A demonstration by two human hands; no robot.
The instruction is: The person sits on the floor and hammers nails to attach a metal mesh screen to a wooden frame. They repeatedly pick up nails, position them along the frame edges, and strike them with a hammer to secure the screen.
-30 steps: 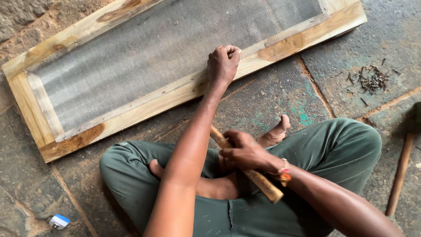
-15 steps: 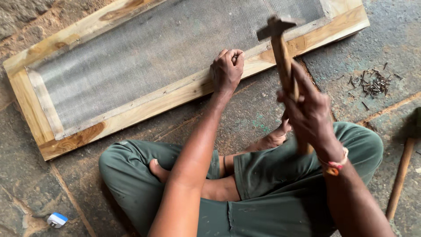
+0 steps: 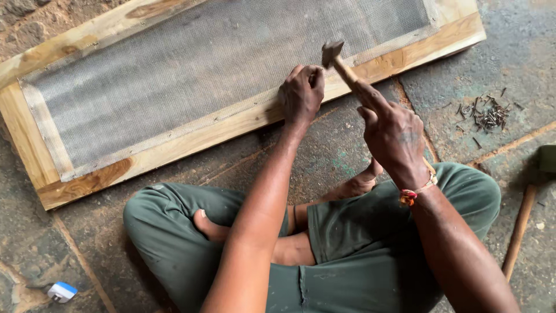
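On rough stone floor (image 3: 359,150), right hand (image 3: 394,136) grips wooden-handled hammer (image 3: 339,61) above mesh frame (image 3: 191,136).

Only one package-like item in view: small flat object (image 3: 61,291) on stone floor (image 3: 359,150), bottom-left corner, well apart from seated person's knee. Roughly rectangular, lying tilted; white body, blue band along upper edge. Too small to tell whether box, packet or eraser-like block. Any marking on it unreadable at this size. No other packages. No labels, no signs, no screens anywhere in view.
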